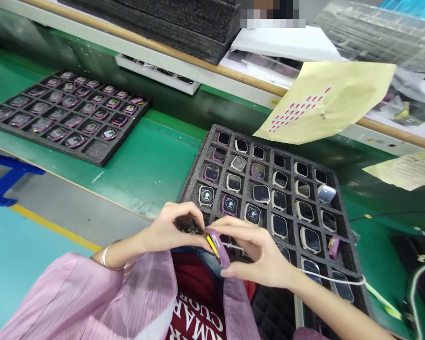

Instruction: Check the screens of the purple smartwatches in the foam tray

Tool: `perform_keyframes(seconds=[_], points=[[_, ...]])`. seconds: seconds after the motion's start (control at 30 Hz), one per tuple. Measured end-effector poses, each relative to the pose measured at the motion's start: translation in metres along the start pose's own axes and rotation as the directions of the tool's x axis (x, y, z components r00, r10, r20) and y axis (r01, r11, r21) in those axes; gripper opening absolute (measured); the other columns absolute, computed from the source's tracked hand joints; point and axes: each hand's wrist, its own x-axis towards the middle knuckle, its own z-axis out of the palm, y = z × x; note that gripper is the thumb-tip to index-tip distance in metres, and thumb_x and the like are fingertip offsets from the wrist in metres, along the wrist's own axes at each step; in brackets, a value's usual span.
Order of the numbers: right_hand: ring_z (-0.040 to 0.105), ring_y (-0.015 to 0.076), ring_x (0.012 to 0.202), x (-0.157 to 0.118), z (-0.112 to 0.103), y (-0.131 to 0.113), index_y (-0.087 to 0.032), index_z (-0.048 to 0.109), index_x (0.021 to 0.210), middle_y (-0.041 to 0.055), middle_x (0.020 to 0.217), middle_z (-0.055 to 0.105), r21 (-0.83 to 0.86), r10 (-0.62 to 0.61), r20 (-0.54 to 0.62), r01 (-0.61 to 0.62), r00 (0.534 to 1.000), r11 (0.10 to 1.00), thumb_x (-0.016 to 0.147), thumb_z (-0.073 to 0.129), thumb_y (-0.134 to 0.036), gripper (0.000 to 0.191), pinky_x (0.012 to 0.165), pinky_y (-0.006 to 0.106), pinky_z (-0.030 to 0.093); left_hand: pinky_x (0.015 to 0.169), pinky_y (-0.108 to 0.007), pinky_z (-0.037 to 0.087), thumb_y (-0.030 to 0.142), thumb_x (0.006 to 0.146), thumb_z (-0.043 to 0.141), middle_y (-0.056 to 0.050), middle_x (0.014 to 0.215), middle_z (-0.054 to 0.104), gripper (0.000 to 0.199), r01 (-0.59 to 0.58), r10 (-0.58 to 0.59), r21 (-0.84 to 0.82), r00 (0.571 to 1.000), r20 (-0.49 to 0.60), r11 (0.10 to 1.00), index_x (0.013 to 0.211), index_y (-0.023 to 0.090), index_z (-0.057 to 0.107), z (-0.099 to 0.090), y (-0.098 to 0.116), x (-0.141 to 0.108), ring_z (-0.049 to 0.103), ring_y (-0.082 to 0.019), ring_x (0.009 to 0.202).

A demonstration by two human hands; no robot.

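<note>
A purple smartwatch case is held edge-on between my two hands, with a yellow strip along its side. My left hand is closed, its thumb and forefinger pinching the watch's left edge. Within the curl of those fingers shows a dark surface with small pale marks; I cannot tell whether it is held or lies behind. Fingers and thumb of my right hand grip the watch from the other side. A thin light rod or cable shows beside the right fingers. The watch's screen is turned out of sight.
Under and beyond my hands lies a black foam tray with purple and pale watches in its compartments. Another foam tray of purple watches sits left on the green bench. Yellow paper hangs from the shelf; a white cable crosses the right.
</note>
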Motion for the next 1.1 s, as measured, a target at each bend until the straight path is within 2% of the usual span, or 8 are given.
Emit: perform_keyframes(seconds=[0.1, 0.37, 0.53, 0.7, 0.8, 0.9, 1.0, 1.1], points=[[0.062, 0.0237, 0.093, -0.002, 0.003, 0.001, -0.021, 0.067, 0.116, 0.0102, 0.103, 0.066, -0.041, -0.024, 0.018, 0.024, 1.000, 0.999, 0.069, 0.083, -0.025, 0.050, 0.084, 0.038, 0.051, 0.058, -0.023, 0.044, 0.030, 0.059, 0.085, 0.001, 0.066, 0.062, 0.029, 0.117, -0.120, 0.110, 0.992, 0.026, 0.987, 0.071, 0.016, 0.062, 0.000, 0.001, 0.002, 0.055, -0.012, 0.060], [0.062, 0.0239, 0.094, -0.005, 0.011, 0.004, -0.024, 0.067, 0.118, 0.0097, 0.105, 0.066, -0.011, -0.108, -0.056, 0.108, 0.993, 0.994, 0.063, 0.087, -0.020, 0.059, 0.086, 0.038, 0.049, 0.055, -0.021, 0.035, 0.029, 0.049, 0.088, 0.006, 0.063, 0.054, 0.040, 0.288, -0.285, -0.031, 0.955, 0.080, 0.957, 0.066, 0.015, 0.055, 0.007, 0.000, 0.006, 0.045, -0.010, 0.059], [0.063, 0.0220, 0.094, -0.004, 0.013, 0.016, -0.025, 0.070, 0.109, 0.0078, 0.107, 0.066, 0.429, 0.113, -0.165, -0.032, 0.980, 0.903, 0.067, 0.084, -0.028, 0.044, 0.087, 0.039, 0.050, 0.053, -0.020, 0.033, 0.026, 0.052, 0.085, 0.007, 0.064, 0.049, 0.044, 0.336, -0.339, -0.087, 0.941, -0.021, 0.938, 0.072, 0.017, 0.048, 0.011, 0.003, 0.020, 0.042, -0.009, 0.059], [0.064, 0.0221, 0.086, -0.002, 0.004, 0.027, -0.018, 0.071, 0.101, 0.0110, 0.099, 0.067, 0.656, 0.292, -0.162, -0.118, 0.943, 0.746, 0.075, 0.075, -0.040, 0.035, 0.081, 0.039, 0.053, 0.053, -0.021, 0.033, 0.024, 0.059, 0.081, 0.007, 0.064, 0.048, 0.040, 0.437, -0.425, -0.229, 0.900, 0.101, 0.870, 0.079, 0.018, 0.047, 0.005, 0.008, 0.027, 0.042, -0.009, 0.057], [0.063, 0.0213, 0.085, -0.003, -0.012, 0.023, -0.019, 0.068, 0.106, 0.0093, 0.098, 0.067, 0.474, 0.233, -0.301, -0.067, 0.925, 0.878, 0.076, 0.075, -0.035, 0.035, 0.082, 0.039, 0.053, 0.052, -0.021, 0.031, 0.024, 0.065, 0.078, 0.007, 0.063, 0.041, 0.034, 0.462, -0.435, -0.198, 0.885, 0.166, 0.865, 0.072, 0.018, 0.045, 0.000, 0.008, 0.026, 0.037, -0.008, 0.056], [0.062, 0.0229, 0.091, 0.000, -0.026, 0.012, -0.022, 0.064, 0.112, 0.0087, 0.106, 0.062, -0.039, -0.001, -0.387, -0.015, 0.922, 0.999, 0.074, 0.078, -0.027, 0.042, 0.087, 0.040, 0.052, 0.053, -0.021, 0.033, 0.021, 0.066, 0.076, 0.006, 0.066, 0.041, 0.033, 0.461, -0.431, -0.127, 0.878, 0.205, 0.878, 0.069, 0.018, 0.043, -0.001, 0.005, 0.027, 0.038, -0.008, 0.058], [0.058, 0.0260, 0.102, 0.007, -0.026, 0.002, -0.021, 0.060, 0.119, 0.0110, 0.113, 0.059, -0.550, -0.229, -0.211, 0.078, 0.950, 0.831, 0.081, 0.071, -0.024, 0.040, 0.091, 0.042, 0.049, 0.053, -0.021, 0.034, 0.018, 0.064, 0.075, 0.006, 0.066, 0.043, 0.029, 0.435, -0.416, -0.031, 0.877, 0.242, 0.900, 0.074, 0.016, 0.048, 0.001, 0.002, 0.030, 0.039, -0.009, 0.059], [0.055, 0.0285, 0.105, 0.017, -0.017, 0.000, -0.017, 0.057, 0.122, 0.0145, 0.114, 0.058, -0.762, -0.299, -0.020, 0.179, 0.954, 0.622, 0.086, 0.062, -0.024, 0.037, 0.091, 0.045, 0.047, 0.059, -0.023, 0.040, 0.015, 0.060, 0.078, 0.004, 0.073, 0.052, 0.037, 0.424, -0.415, 0.015, 0.878, 0.240, 0.906, 0.089, 0.014, 0.056, 0.004, -0.001, 0.032, 0.047, -0.011, 0.065]])
